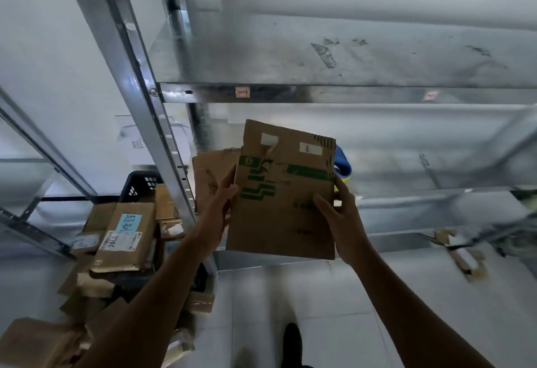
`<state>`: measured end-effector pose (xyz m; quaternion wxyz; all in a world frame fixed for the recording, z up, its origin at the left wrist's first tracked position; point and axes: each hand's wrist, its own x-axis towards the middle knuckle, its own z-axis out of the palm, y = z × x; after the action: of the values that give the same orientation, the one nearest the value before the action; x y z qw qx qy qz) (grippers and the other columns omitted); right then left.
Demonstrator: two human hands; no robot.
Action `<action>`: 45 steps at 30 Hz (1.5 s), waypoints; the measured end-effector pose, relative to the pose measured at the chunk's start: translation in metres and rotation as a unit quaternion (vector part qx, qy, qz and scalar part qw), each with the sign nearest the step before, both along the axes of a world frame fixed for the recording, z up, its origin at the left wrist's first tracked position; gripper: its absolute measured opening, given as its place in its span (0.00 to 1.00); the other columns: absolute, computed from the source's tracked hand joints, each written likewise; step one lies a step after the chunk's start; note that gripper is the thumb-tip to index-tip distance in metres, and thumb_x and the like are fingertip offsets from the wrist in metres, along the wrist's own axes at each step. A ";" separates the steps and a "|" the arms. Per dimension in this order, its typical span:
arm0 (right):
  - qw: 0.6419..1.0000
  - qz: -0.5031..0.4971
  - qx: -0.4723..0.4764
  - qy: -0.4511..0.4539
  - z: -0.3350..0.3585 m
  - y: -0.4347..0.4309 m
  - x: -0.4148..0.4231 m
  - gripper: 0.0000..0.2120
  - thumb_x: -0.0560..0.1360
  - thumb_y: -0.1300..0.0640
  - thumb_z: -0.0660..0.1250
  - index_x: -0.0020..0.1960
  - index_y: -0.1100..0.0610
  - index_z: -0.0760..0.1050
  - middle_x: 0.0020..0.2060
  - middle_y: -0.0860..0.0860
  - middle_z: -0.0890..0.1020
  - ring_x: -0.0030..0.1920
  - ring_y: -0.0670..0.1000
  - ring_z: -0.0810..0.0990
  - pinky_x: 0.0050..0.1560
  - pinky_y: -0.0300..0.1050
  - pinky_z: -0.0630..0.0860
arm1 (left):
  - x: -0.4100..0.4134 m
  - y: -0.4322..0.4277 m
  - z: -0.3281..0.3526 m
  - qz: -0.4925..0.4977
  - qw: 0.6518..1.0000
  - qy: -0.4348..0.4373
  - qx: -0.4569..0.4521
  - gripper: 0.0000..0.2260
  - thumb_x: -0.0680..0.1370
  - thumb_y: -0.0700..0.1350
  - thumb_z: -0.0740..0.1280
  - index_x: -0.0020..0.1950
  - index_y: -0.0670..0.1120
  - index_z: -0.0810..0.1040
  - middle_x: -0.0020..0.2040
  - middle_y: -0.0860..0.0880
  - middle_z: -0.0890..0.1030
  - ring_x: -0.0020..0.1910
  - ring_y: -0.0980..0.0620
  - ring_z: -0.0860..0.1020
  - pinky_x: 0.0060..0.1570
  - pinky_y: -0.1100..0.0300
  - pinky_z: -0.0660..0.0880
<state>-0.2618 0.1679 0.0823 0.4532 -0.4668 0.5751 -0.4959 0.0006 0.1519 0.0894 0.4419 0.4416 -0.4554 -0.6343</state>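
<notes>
I hold a flat brown cardboard parcel (283, 193) with green print and white labels upright in front of a metal rack. My left hand (219, 205) grips its left edge, thumb on the front. My right hand (341, 216) grips its right edge, fingers curled onto the face. Just behind the parcel on the left stands a second brown cardboard package (210, 176). A blue and yellow object (343, 165) peeks out behind the parcel's right edge.
A galvanised shelf rack (319, 93) with several levels fills the view ahead. Left of its upright (139, 100) lies a heap of cardboard parcels (122, 237) beside a dark plastic crate (142, 186). A torn package (462, 254) lies on a low shelf at right. My shoe (292, 341) stands on the tiled floor.
</notes>
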 end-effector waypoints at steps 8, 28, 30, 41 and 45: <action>0.998 0.001 0.001 -0.066 -0.001 0.040 -0.055 0.37 0.67 0.39 0.76 0.73 0.41 0.67 0.67 0.50 0.77 0.67 0.54 0.78 0.63 0.62 0.79 | -0.053 0.026 0.010 -0.016 0.999 -0.033 0.005 0.30 0.75 0.53 0.57 0.77 0.69 0.56 0.70 0.52 0.76 0.64 0.45 0.78 0.65 0.34 0.71; 0.998 -0.017 -0.017 -0.061 0.004 0.081 -0.297 0.30 0.71 0.33 0.72 0.69 0.42 0.73 0.68 0.55 0.74 0.68 0.60 0.76 0.61 0.69 0.78 | -0.304 0.050 0.046 -0.039 0.999 -0.024 0.004 0.28 0.82 0.64 0.54 0.71 0.45 0.69 0.63 0.42 0.81 0.62 0.41 0.80 0.59 0.39 0.75; 0.998 -0.030 -0.013 -0.062 0.004 0.081 -0.307 0.31 0.69 0.30 0.72 0.66 0.44 0.74 0.68 0.57 0.74 0.67 0.60 0.77 0.61 0.68 0.78 | -0.322 0.051 0.045 -0.041 0.999 -0.022 -0.002 0.29 0.81 0.64 0.56 0.71 0.43 0.68 0.61 0.41 0.81 0.60 0.40 0.80 0.58 0.39 0.76; 0.994 -0.099 -0.044 -0.020 0.012 0.031 -0.332 0.24 0.71 0.29 0.67 0.61 0.40 0.70 0.62 0.54 0.76 0.61 0.57 0.80 0.54 0.59 0.84 | -0.374 -0.009 0.015 0.059 0.997 -0.025 0.043 0.13 0.82 0.53 0.64 0.61 0.48 0.71 0.54 0.41 0.82 0.51 0.41 0.83 0.55 0.41 0.80; 0.993 -0.101 -0.055 -0.001 0.020 -0.001 -0.339 0.29 0.71 0.36 0.68 0.68 0.25 0.60 0.64 0.51 0.72 0.62 0.53 0.78 0.55 0.58 0.83 | -0.383 -0.049 0.014 0.082 0.996 0.004 0.043 0.14 0.80 0.44 0.67 0.63 0.53 0.68 0.53 0.42 0.81 0.46 0.43 0.83 0.51 0.44 0.80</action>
<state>-0.6013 0.1670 0.1022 0.3753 -0.4295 0.5908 -0.5707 -0.3828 0.1033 0.1030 0.4750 0.4937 -0.3883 -0.6163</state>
